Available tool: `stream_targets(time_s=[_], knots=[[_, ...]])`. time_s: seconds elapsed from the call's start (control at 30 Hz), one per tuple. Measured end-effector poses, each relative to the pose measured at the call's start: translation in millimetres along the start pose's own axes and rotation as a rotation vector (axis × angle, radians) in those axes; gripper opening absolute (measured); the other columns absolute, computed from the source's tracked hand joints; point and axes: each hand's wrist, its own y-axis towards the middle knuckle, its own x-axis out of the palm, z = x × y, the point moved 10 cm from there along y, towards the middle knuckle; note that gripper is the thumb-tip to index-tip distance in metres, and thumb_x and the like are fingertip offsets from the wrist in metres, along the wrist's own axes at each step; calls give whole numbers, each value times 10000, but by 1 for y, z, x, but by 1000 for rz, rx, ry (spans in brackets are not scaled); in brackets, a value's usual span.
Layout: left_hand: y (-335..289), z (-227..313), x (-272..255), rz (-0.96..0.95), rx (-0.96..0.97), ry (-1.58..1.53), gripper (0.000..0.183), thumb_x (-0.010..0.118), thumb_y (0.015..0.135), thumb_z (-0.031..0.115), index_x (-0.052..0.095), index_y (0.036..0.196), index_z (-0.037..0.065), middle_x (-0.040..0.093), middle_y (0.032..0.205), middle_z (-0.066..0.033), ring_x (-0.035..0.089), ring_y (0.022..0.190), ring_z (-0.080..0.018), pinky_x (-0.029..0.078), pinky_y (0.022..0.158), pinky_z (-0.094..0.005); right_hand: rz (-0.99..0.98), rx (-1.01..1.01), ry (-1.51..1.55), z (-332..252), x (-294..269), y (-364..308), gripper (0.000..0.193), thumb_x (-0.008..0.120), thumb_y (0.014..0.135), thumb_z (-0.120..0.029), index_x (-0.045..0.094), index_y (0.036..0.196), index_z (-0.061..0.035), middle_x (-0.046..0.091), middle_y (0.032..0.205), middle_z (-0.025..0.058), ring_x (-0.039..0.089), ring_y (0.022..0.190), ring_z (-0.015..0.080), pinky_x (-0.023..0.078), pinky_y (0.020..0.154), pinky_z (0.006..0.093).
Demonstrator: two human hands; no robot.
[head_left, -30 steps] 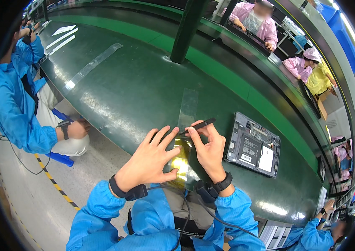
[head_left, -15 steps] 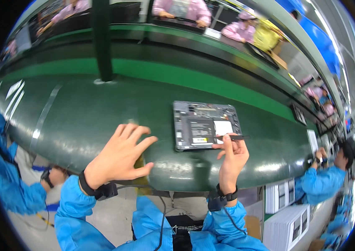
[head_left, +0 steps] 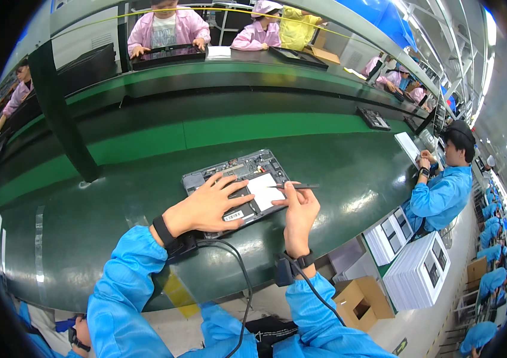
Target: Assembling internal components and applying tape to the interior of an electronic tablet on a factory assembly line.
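Note:
An opened laptop base (head_left: 192, 179) lies tilted on the green bench, its circuit board and dark battery exposed. My left hand (head_left: 204, 206) rests flat across the battery area, fingers spread, hiding part of it. A white sheet (head_left: 265, 192) lies on the laptop between my two hands. Between thumb and fingers of my right hand (head_left: 301, 218) is a slim black tool that looks like tweezers (head_left: 305, 186). Its thin tip points left over the white sheet; whether it touches the sheet I cannot tell.
The green bench (head_left: 116, 206) has a dark post (head_left: 62, 119) at its far edge. Another open laptop base (head_left: 374, 118) lies far right. Beside a blue-sleeved co-worker (head_left: 444, 191) stand stacked white panels (head_left: 412, 280) and an open cardboard box (head_left: 364, 304). Black cables run from my wrists.
My left hand has come from the bench onto the laptop. The view has swung right, and the laptop appears more tilted. My right hand still holds the tweezers over the white sheet.

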Motion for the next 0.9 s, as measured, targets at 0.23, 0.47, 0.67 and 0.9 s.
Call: stream_targets(time_s=[0.23,0.47,0.67,0.9], knots=[[-1,1,3,16,-10,51,626,586,870,474,515,1397,143,464,1437,-172,410,1337,-373,251,1148,-521,18,10,-101,13,15,0,186,647,928,-85,608,997,84,713,870,175,655,558,157,487,431,239],[-3,-2,0,65,-24,-1,641,595,860,471,521,1381,105,467,1441,-166,421,1342,-339,247,1151,-513,29,0,-173,20,13,4,198,668,918,-104,616,971,79,718,836,154,588,475,113,419,364,235],[-2,2,2,50,13,9,609,610,842,456,549,1336,106,494,1401,-155,436,1322,-327,277,1132,-501,29,0,-222,18,15,-1,191,685,910,-132,630,948,46,725,794,121,541,437,84,385,354,235],[-4,4,-2,66,23,9,600,621,825,435,562,1321,103,509,1364,-153,464,1278,-324,303,1107,-492,56,-34,-433,16,20,-6,201,707,892,-166,656,916,28,727,731,102,576,476,88,422,416,261]])
